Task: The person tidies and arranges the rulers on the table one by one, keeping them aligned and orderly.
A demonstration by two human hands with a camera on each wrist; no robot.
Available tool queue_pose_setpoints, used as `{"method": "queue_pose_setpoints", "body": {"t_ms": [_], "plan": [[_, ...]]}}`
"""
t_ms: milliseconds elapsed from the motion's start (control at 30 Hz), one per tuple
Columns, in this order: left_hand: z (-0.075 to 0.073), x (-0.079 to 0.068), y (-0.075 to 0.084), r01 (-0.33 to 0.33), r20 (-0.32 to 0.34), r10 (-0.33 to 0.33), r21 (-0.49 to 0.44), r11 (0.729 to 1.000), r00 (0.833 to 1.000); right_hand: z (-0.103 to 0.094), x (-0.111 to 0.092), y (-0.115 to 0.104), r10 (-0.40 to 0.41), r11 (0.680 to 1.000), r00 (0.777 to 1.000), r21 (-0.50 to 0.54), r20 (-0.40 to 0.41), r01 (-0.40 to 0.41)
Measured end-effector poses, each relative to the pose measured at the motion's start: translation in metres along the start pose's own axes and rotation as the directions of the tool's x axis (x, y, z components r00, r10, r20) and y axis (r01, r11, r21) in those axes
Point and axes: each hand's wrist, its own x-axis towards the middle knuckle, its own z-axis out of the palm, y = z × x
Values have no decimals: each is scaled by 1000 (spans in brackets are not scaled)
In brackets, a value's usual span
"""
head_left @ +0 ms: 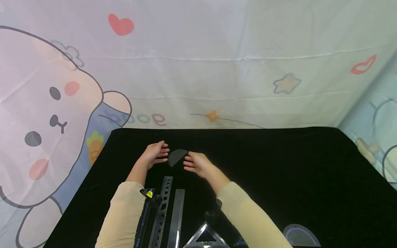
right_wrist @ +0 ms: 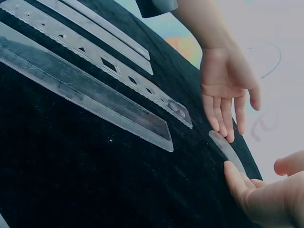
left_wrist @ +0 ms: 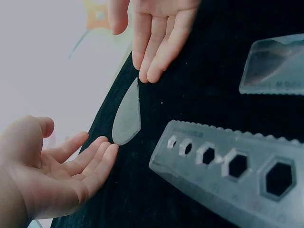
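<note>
A clear half-round plastic piece, shaped like a protractor (head_left: 177,157), lies tilted on the black cloth near the far edge, between both hands. My left hand (head_left: 156,154) is at its left, fingers extended and slightly spread. On the other side my right hand (head_left: 198,164) has its fingers extended toward it. In the left wrist view the fingertips of the left hand (left_wrist: 71,171) and the right hand (left_wrist: 164,35) are at opposite ends of the piece; whether they touch it I cannot tell. Neither hand grips anything.
Closer in lie a ruler with cut-out shapes (head_left: 161,213), a plain clear ruler (head_left: 176,217), a dark-looking ruler (head_left: 143,220) partly behind the left sleeve, and a set square (head_left: 206,237). A protractor with a purple arc (head_left: 301,236) sits at lower right. A printed curtain (head_left: 217,79) hangs behind.
</note>
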Motion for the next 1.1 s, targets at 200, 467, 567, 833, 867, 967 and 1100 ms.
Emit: {"method": "queue_pose_setpoints", "body": {"t_ms": [200, 467, 567, 833, 867, 967, 1100], "plan": [[4, 0, 2, 26, 44, -26, -18, 999, 999, 1, 3, 0, 13, 1000, 1000, 24, -4, -12], [7, 0, 4, 43, 65, -41, -29, 999, 997, 2, 5, 1, 10, 1000, 1000, 28, -4, -10], [8, 0, 4, 53, 69, -51, -24, 998, 996, 1, 6, 2, 13, 999, 1000, 43, 0, -13], [11, 0, 1, 57, 67, -56, -19, 998, 996, 0, 5, 2, 17, 999, 1000, 47, 25, -18], [12, 0, 1, 56, 67, -55, -18, 998, 996, 0, 5, 2, 17, 999, 999, 50, 28, -18], [13, -1, 1, 51, 62, -50, -9, 999, 997, 0, 4, 2, 12, 998, 999, 54, 31, -14], [15, -3, 1, 42, 57, -42, -1, 999, 997, 0, 2, 1, 12, 998, 1000, 55, 22, -14]]}}
